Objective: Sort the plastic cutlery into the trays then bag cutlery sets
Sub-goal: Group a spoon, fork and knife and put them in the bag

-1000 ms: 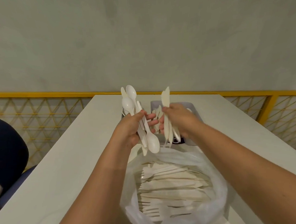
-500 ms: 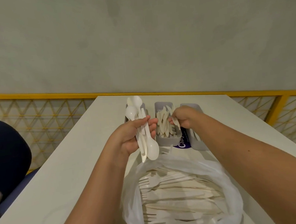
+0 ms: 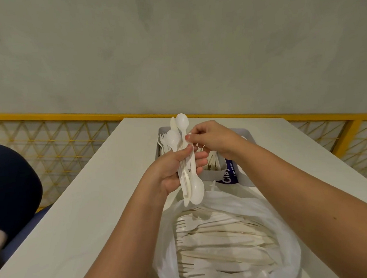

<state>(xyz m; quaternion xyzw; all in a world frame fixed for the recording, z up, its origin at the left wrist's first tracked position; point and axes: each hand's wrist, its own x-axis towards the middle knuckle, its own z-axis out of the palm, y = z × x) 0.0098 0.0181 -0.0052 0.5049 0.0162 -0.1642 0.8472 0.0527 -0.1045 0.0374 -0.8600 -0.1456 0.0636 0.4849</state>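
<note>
Head view: left hand [image 3: 176,173] clamps mixed cutlery bundle [image 3: 187,170]; right hand [image 3: 210,139] pinches one piece. Advise extracting singly, over trays [image 3: 214,173].

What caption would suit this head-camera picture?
Left hand holds a bundle of plastic cutlery; right hand picks at it above the trays.

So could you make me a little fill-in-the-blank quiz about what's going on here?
1. The left hand grips a bundle of white plastic ____.
2. The right hand pinches a piece at the bundle's ____ end.
3. The bag nearest the camera holds mostly ____.
4. The grey trays stand on a ____ table.

Missing words: cutlery; upper; forks; white
</note>
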